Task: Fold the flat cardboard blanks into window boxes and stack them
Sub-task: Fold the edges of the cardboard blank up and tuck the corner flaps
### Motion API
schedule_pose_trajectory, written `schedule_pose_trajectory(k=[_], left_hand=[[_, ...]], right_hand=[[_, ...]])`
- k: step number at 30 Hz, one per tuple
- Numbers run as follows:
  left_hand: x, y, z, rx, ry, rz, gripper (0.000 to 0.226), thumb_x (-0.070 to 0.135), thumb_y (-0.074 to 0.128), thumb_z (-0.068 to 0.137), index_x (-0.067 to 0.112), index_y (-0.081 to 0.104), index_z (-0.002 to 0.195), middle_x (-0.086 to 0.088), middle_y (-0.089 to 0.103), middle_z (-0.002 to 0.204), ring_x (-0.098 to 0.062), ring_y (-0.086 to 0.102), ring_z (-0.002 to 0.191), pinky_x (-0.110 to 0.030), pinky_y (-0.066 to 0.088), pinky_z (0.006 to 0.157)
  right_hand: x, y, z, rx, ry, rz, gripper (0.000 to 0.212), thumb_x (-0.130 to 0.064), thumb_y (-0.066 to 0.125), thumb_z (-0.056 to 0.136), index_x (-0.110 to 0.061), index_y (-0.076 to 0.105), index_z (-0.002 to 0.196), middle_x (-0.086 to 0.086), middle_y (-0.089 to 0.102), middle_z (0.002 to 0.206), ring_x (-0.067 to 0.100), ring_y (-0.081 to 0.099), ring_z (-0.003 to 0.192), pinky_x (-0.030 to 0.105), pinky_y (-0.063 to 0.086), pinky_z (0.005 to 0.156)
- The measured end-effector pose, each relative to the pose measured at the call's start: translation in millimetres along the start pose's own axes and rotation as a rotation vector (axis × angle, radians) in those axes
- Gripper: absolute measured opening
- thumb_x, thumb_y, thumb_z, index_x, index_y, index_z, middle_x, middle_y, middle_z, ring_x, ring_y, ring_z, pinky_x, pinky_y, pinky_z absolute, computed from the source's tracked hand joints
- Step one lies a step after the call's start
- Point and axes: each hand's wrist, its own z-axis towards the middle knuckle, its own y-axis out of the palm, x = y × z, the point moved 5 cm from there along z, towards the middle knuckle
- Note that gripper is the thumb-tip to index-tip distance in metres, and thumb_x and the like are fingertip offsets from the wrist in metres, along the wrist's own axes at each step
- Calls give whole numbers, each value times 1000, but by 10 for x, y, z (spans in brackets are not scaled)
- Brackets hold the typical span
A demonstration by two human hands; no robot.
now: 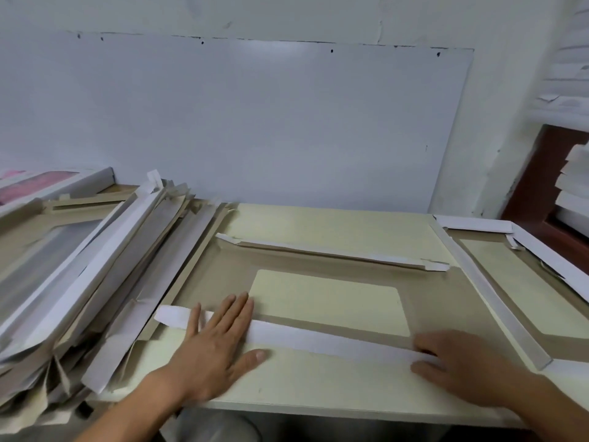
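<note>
A flat brown cardboard blank [424, 301] with a rectangular window cutout lies on the pale table [318, 387] before me. Its far flap [334, 253] is folded up a little. The near white flap [318, 339] is folded over towards the window. My left hand [216, 342] lies flat with straight fingers, pressing the left part of that near flap. My right hand [462, 362] presses the flap's right end with fingers slightly bent.
A tall untidy pile of cardboard blanks and folded boxes [95, 272] fills the left side. Another window box [522, 282] lies at the right. A white board [255, 122] leans on the wall behind. More white stacks [573, 183] stand far right.
</note>
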Motion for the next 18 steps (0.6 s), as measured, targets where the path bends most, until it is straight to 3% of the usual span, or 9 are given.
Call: schedule_pose_trajectory(k=[4,7,9,11,13,14,15,16,18], left_hand=[[484,-230,-164,153,83,-83,88,82,14,85,37,-26,149,17,-33,156,-6,-31,144,-47,-9,120],[940,-328,-322,256,294,-116,86,71,47,85,26,25,155,0,25,161,-25,24,148,-45,33,113],[1223,-365,-517,267,468,-218,66,59,56,86,28,47,143,4,53,142,-16,52,130,-33,49,100],[1315,-166,-552,220,504,-157,46,28,60,88,39,49,132,19,60,124,0,58,115,-19,49,94],[1444,9,-462,148,462,40,70,-9,65,73,39,49,121,32,52,108,13,53,105,-10,44,95],[1382,140,-362,33,297,-130,69,-24,59,74,32,56,115,32,51,96,16,51,99,-7,41,95],[1270,222,-200,31,88,-314,49,-22,49,85,21,62,104,29,57,82,17,52,90,-4,41,91],[1208,206,-150,99,-8,-208,29,-4,48,93,16,68,85,28,64,74,17,57,87,-4,44,86],[1407,210,-377,121,337,132,15,34,59,85,31,73,81,20,72,87,2,68,90,-20,55,85]], right_hand=[[-404,-50,-21,-85,-95,-1,27,-54,41,95,-35,43,75,-10,51,72,6,50,69,19,33,61],[-727,-4,154,-100,-152,117,31,-39,46,91,-21,37,68,-5,41,62,9,38,57,26,29,54],[-934,50,345,-96,-173,214,31,-31,51,86,-17,34,63,0,37,62,16,35,60,34,29,57],[-1118,92,553,-55,-162,289,33,-28,55,83,-16,35,60,1,33,59,17,33,60,34,27,55],[-1287,112,740,-2,-102,441,32,-27,56,81,-18,35,59,-1,30,57,15,31,55,32,28,51],[-1359,124,823,4,-60,552,33,-27,57,82,-20,35,59,-3,30,55,14,33,50,30,30,49],[-1431,127,889,-7,-19,682,34,-27,58,85,-21,35,59,-4,33,52,14,38,45,28,35,46],[-1500,120,950,-20,11,816,34,-27,59,88,-21,39,61,-3,40,51,15,47,43,27,41,44],[-1607,95,1038,-64,23,1048,29,-30,60,94,-13,53,72,6,57,61,21,61,50,29,51,49]])
